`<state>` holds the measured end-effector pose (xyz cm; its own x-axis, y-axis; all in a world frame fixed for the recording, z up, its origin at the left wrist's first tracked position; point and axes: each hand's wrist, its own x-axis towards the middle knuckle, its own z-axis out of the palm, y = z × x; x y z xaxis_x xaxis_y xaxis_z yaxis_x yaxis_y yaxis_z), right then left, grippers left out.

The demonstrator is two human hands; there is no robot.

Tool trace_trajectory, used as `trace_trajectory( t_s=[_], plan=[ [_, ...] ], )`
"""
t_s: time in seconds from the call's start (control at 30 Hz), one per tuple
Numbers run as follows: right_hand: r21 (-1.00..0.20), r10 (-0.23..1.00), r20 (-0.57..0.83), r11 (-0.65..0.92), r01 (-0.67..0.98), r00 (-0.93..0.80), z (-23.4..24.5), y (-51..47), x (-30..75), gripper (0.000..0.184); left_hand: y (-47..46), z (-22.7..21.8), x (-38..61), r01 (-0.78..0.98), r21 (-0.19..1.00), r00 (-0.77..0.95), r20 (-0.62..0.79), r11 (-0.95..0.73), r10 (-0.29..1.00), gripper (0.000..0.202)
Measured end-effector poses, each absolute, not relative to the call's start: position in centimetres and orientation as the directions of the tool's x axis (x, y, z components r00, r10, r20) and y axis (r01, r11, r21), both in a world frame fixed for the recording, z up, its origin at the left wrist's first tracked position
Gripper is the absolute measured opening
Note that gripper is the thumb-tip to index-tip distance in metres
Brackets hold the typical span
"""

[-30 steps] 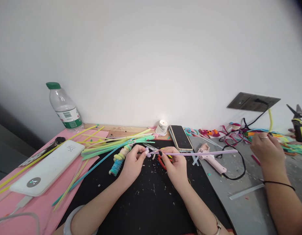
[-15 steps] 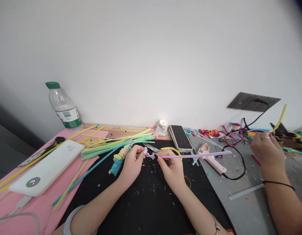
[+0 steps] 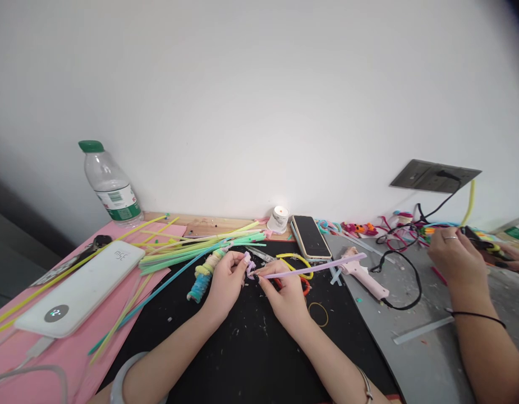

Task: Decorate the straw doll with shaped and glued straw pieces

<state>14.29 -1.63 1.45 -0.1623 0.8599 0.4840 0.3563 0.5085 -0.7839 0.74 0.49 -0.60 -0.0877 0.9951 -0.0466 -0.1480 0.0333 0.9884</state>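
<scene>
A lilac pipe cleaner (image 3: pixel 318 266) runs between my two hands, bunched into small bends at its left end and straight toward the right. My left hand (image 3: pixel 229 280) pinches the bent end. My right hand (image 3: pixel 284 292) grips the same pipe cleaner just beside it, with the straight tail passing over the fingers and pointing right. Left of my left hand lies a coiled bundle of blue, yellow and cream pipe cleaner (image 3: pixel 204 278). Scissors with yellow and red handles (image 3: pixel 307 262) lie behind my right hand, partly hidden by it.
Loose green and yellow pipe cleaners (image 3: pixel 170 261) and a white power bank (image 3: pixel 80 289) lie at left, near a plastic bottle (image 3: pixel 116 191). A phone (image 3: pixel 311 237), a small white cup (image 3: pixel 279 220) and a corded pink glue gun (image 3: pixel 366 278) stand behind. A co-worker's hand (image 3: pixel 459 261) works at right.
My right hand has moved left, closer to my left hand, and the lilac tail has shifted left and tilted up. The co-worker's yellow pipe cleaner has moved left; another hand shows at far right.
</scene>
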Motion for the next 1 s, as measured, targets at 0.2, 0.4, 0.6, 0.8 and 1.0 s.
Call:
trace_trajectory(
  t_s=[0.2, 0.4, 0.6, 0.8, 1.0],
  plan=[
    [-0.766, 0.830, 0.545, 0.549, 0.335, -0.115, 1.7, -1.8, 13.7, 0.014, 0.4, 0.0, 0.8, -0.380, 0.923, -0.109, -0.112, 0.063, 0.988, 0.034],
    [-0.782, 0.836, 0.541, 0.541, 0.309, -0.091, 1.1, -1.5, 13.2, 0.013, 0.4, 0.4, 0.6, -0.619, 0.768, -0.013, -0.219, 0.164, 0.976, 0.032],
    [-0.817, 0.870, 0.488, 0.483, 0.316, -0.069, 0.5, -1.2, 13.6, 0.013, 0.3, 0.5, 0.4, -0.715, 0.635, 0.111, -0.312, 0.294, 0.944, 0.027],
    [-0.832, 0.891, 0.453, 0.429, 0.352, -0.018, 0.5, -0.9, 14.2, 0.012, 0.4, 0.8, 0.0, -0.745, 0.553, 0.212, -0.336, 0.374, 0.918, 0.017],
    [-0.846, 0.896, 0.443, 0.411, 0.340, 0.019, 0.7, -0.8, 14.5, 0.011, 0.6, 0.7, -0.2, -0.743, 0.523, 0.310, -0.287, 0.419, 0.907, 0.010]
  ],
)
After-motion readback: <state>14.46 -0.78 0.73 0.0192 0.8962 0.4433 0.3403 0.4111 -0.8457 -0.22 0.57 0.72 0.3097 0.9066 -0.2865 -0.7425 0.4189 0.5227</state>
